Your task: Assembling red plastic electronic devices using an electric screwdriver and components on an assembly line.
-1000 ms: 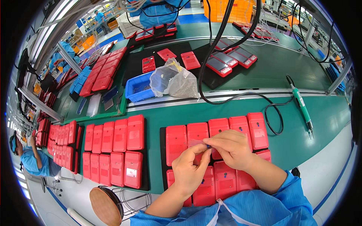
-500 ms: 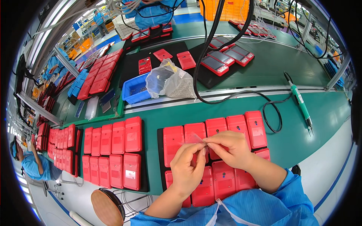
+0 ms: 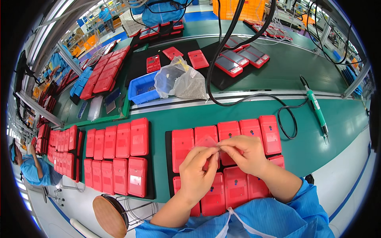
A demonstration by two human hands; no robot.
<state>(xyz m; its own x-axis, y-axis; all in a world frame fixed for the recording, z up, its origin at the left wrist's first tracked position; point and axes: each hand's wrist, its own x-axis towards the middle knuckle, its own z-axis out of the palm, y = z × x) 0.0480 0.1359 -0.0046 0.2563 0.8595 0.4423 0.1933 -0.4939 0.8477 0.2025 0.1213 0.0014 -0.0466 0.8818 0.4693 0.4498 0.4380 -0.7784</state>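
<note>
Green workbench (image 3: 309,150), hands (image 3: 197,170) together above red casings (image 3: 270,135), clear film (image 3: 207,141) in their pinch.

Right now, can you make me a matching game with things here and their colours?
1. plastic film at the left hand
2. handheld-device casings
3. electric screwdriver
4. round stool seat

A. green
B. brown
C. see-through
D. red

Right pairs: 1-C, 2-D, 3-A, 4-B
</note>
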